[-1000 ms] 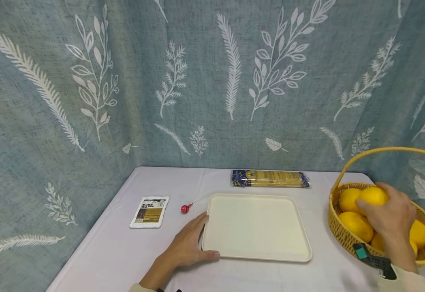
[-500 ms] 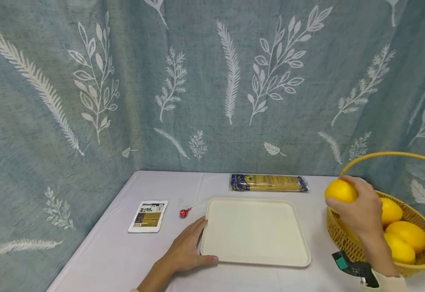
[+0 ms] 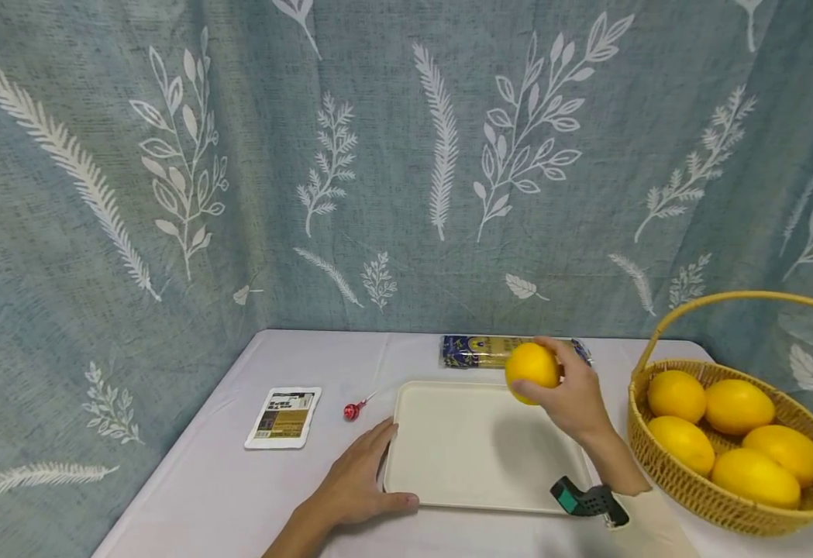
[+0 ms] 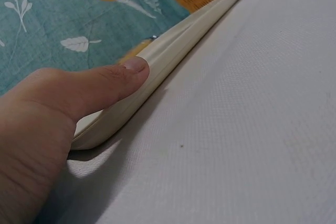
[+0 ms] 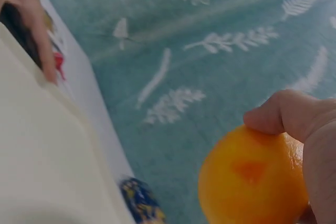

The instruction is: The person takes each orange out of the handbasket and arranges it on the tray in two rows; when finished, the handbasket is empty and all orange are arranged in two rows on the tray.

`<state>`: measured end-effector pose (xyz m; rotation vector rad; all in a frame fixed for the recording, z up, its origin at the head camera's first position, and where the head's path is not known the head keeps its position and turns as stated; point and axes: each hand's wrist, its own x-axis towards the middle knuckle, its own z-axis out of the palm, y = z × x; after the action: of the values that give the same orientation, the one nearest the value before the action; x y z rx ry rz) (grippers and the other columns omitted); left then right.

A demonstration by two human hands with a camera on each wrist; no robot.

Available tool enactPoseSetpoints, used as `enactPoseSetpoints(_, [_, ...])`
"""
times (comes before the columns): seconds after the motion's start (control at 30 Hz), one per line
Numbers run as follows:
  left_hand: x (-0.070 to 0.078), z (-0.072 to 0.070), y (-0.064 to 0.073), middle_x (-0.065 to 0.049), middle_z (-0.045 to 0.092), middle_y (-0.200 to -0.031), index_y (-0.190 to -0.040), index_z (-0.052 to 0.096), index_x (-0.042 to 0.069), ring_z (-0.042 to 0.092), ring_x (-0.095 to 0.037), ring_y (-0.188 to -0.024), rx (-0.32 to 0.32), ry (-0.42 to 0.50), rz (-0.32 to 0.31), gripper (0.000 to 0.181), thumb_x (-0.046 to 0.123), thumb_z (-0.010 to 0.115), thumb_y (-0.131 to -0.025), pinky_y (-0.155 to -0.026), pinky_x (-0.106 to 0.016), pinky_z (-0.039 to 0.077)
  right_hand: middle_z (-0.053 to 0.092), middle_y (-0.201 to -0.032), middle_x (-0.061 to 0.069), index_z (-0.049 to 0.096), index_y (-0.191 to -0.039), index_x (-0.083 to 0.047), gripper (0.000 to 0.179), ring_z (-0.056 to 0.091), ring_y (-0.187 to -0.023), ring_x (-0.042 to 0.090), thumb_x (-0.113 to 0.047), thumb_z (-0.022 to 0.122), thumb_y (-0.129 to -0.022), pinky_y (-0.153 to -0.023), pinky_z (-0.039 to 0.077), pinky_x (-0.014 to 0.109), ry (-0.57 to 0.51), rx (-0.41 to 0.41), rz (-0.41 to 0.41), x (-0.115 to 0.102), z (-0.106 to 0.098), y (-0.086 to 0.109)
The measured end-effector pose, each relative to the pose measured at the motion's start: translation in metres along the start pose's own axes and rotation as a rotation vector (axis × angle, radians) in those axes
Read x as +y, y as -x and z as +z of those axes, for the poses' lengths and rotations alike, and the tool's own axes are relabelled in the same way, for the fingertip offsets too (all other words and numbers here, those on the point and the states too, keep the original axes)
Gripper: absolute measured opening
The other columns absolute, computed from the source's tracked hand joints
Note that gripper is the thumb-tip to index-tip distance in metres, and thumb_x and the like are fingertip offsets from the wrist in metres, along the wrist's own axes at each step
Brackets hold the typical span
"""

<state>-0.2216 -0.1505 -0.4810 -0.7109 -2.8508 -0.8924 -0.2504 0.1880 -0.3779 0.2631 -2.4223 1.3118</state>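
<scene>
My right hand (image 3: 577, 395) grips a smooth, rounded yellow fruit (image 3: 530, 372) between thumb and fingers, raised above the back right part of a cream tray (image 3: 448, 449). In the right wrist view the thumb presses the top of the same fruit (image 5: 252, 179). At the tray's left front corner rests my left hand (image 3: 357, 480), fingers along the left side and thumb on the front rim. Up close in the left wrist view, the thumb of that hand (image 4: 79, 95) lies across the rim. On the right stands a wicker basket (image 3: 664, 473) with several similar yellow fruits (image 3: 755, 477).
Behind the tray lies a pack of noodles (image 3: 476, 353), partly covered by the right hand and fruit. A red lollipop (image 3: 353, 411) and a flat white packet (image 3: 284, 418) lie to the left. A patterned curtain (image 3: 378, 194) hangs behind the table. The basket's tall handle (image 3: 755, 294) arches upward.
My right hand has lifted the yellow fruit out of the basket and carried it left until it is over the tray. The left hand has stayed at the tray's corner.
</scene>
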Motion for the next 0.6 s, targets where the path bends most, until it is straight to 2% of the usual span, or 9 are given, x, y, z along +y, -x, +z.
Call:
enactPoseSetpoints(0.2, [0.0,-0.001,0.002,-0.013,0.038,-0.161,-0.155,0.037,0.003,0.036,-0.036,-0.146,0.0,-0.004,-0.003,0.117,0.07,0.08,-0.069,-0.117,-0.057,0.034,0.059,-0.131,0.02,0.051,-0.145,-0.01,0.073,0.06,-0.103,0.035,-0.022,0.082,-0.08,-0.076,0.06,0.04,-0.114,-0.087,0.025,-0.007,0.039,-0.004])
enactPoseSetpoints(0.37, [0.001,0.0,0.001,-0.012,0.037,-0.161,-0.156,0.036,0.005,0.037,-0.036,-0.146,-0.005,-0.004,0.0,0.118,0.071,0.08,-0.069,-0.117,-0.057,0.034,0.061,-0.132,0.018,0.052,-0.146,-0.013,0.074,0.061,-0.104,0.033,-0.025,0.082,-0.079,-0.076,0.059,0.04,-0.152,-0.102,0.068,-0.005,0.062,-0.008])
enactPoseSetpoints(0.6, [0.0,0.0,0.0,-0.011,0.036,-0.162,-0.156,0.036,0.005,0.037,-0.036,-0.145,-0.008,-0.005,-0.007,0.119,0.073,0.079,-0.068,-0.117,-0.057,0.035,0.062,-0.131,0.015,0.055,-0.145,-0.014,0.074,0.061,-0.102,0.031,-0.025,0.083,-0.078,-0.077,0.059,0.039,-0.174,-0.117,0.088,-0.004,0.089,-0.01])
